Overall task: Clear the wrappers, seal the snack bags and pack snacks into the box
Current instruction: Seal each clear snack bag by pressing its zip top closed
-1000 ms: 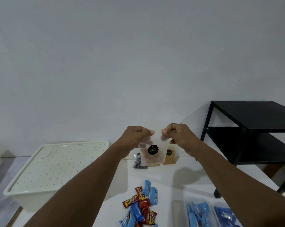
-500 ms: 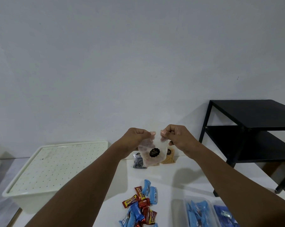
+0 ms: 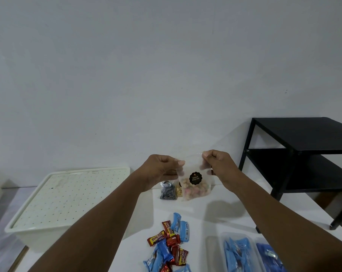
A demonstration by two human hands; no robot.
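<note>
Both my left hand [image 3: 161, 169] and right hand [image 3: 217, 163] pinch the top corners of the biscuit bag [image 3: 194, 181], held above the white table [image 3: 215, 201], while the loose candy bars [image 3: 169, 244] remain unpacked, I judge.

On my feed now: left forearm [image 3: 107, 222] bare to the frame edge, right forearm [image 3: 274, 213] likewise; left hand [image 3: 162, 170] and right hand [image 3: 219, 163] bare, thumbnails [image 3: 205, 153] cut short.

Black two-tier side table [image 3: 307, 132], plain white wall [image 3: 146, 75]
</note>
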